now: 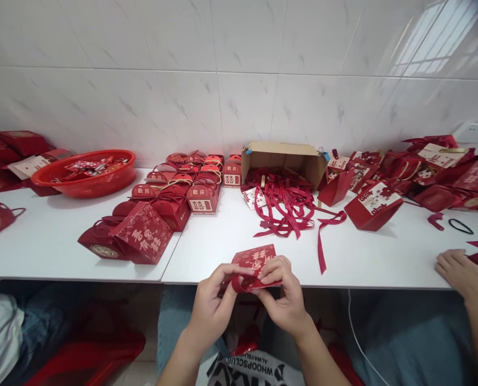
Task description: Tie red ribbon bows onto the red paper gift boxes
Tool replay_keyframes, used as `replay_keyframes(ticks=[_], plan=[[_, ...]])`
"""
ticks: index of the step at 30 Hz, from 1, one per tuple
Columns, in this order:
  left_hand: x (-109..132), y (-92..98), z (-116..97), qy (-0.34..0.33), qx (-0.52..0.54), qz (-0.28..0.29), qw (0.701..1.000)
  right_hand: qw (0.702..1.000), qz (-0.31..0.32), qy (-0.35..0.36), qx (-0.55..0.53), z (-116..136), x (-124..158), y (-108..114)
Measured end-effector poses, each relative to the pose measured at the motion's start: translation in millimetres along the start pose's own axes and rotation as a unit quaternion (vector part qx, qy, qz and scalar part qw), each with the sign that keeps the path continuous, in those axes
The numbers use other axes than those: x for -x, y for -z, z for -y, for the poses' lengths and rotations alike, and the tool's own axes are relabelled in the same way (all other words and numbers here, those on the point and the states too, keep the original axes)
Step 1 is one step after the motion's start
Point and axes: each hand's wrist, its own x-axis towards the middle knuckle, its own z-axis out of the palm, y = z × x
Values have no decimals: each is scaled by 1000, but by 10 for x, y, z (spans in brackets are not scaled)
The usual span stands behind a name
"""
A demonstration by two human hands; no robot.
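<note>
A small red gift box (pixel 257 257) with gold characters is held at the table's front edge, between my two hands. My left hand (pixel 212 303) is closed, its thumb and fingers pinching a loop of dark red ribbon (pixel 239 283) against the box's near side. On the other side my right hand (pixel 284 297) grips the box, thumb below and fingers over its edge. The fingers partly hide the lower box and the ribbon's ends. Straight ahead, a pile of red ribbons (pixel 285 209) spills from a cardboard box (pixel 282 149) lying on its side.
Finished-looking red boxes (pixel 202 198) stand in rows left of centre, with a red patterned box (pixel 144 233) in front. A red plastic basin (pixel 89 187) of wrapped sweets is farther left. More red boxes (pixel 371 206) fill the right. Another person's hand (pixel 462 273) rests there.
</note>
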Motion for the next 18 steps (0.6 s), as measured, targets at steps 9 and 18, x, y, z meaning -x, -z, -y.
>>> replay_keyframes(ticks=[9, 18], plan=[[-29, 11, -44, -52, -18, 4, 998, 1000, -3, -9, -5, 15, 18, -3], [-60, 35, -82, -106, 3, 69, 992, 1000, -26, -5, -4, 26, 40, 11]])
